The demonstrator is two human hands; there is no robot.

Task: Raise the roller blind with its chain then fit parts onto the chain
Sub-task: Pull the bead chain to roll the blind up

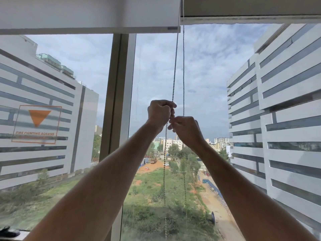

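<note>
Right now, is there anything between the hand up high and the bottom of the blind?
Only the bead chain. In the head view it runs up from the left hand to the roller blind's bottom edge, with just window glass and sky behind.

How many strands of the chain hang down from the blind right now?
2. The left strand runs down into the left hand; the right strand hangs beside it, passing the right hand.

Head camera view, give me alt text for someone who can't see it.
Two bare hands, left hand above right hand, grip one strand of a silver beaded metal chain hanging from a white roller blind, raised near the window top; office buildings outside.
</note>
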